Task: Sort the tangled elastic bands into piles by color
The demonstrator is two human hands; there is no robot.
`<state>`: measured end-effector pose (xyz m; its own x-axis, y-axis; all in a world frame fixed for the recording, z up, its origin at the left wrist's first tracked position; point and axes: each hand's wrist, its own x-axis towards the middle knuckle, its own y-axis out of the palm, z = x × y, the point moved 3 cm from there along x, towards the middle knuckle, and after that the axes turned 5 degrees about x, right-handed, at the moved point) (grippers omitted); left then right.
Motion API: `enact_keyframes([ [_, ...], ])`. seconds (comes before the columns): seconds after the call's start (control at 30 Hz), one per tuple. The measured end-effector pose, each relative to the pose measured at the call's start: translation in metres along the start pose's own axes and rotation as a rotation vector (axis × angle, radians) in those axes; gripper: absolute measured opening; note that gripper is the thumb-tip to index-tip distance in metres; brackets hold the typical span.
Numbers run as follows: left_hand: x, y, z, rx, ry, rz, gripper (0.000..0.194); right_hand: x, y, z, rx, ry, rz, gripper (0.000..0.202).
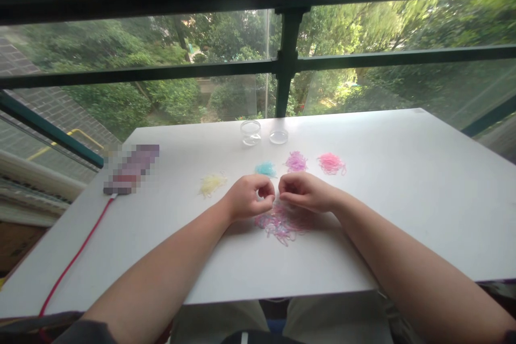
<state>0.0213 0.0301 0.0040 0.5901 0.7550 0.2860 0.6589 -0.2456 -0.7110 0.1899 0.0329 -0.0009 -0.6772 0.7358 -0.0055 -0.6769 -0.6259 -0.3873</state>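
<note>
Both forearms met over the mixed heap of thin pink and purple elastic bands (282,224) at frame centre.
Left hand (248,197) and right hand (304,192) hovered equally near, fingertips pinched narrow just above it; anything held was too small to tell.

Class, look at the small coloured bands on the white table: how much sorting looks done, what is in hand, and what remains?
Done: four single-colour piles lie apart, yellow pile, blue pile, purple pile and pink pile. In hand: the left hand and right hand pinch together over the mixed pile; what they hold is too small to tell. Left: that mixed pile, still sizeable.
</note>
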Motion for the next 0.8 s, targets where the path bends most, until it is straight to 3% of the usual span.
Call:
enact_keyframes([
  [0.8,0.000,-0.004,0.004,-0.007,-0.045,0.016,0.006,-0.003,-0.015,-0.001,-0.044,0.033,0.000,0.010],
])
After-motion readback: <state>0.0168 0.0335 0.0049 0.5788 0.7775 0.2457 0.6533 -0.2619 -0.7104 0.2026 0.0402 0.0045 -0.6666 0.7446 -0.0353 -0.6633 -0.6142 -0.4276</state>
